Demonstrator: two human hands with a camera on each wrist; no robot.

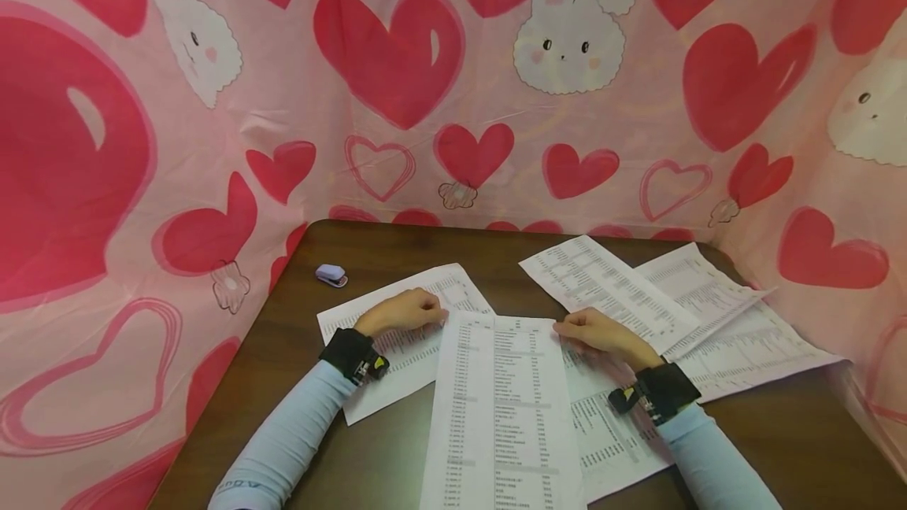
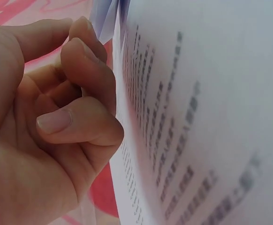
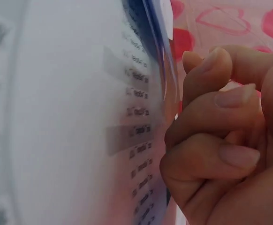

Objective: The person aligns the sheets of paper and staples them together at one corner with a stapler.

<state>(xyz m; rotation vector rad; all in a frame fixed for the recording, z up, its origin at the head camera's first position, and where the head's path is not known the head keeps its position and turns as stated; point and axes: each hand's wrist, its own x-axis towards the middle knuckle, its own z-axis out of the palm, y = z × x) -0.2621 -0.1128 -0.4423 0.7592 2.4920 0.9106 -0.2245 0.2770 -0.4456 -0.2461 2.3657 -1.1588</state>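
A long white sheet of paper (image 1: 520, 415) printed with columns of small text is held up in front, its lower end running past the bottom of the head view. My left hand (image 1: 407, 312) pinches its upper left corner, and my right hand (image 1: 602, 333) pinches the upper right one. The left wrist view has the printed paper (image 2: 202, 108) close beside the curled fingers (image 2: 92, 126). On the right wrist view, the paper (image 3: 66, 112) stands on edge near the other hand's folded fingers (image 3: 207, 159).
Another printed page (image 1: 383, 388) lies beneath the left forearm's side of the brown table (image 1: 418, 246). Several overlapping pages (image 1: 602, 290) spread across the right. A small lilac stapler (image 1: 331, 275) sits at the back left. Pink heart-patterned cloth (image 1: 489, 101) hangs around the table.
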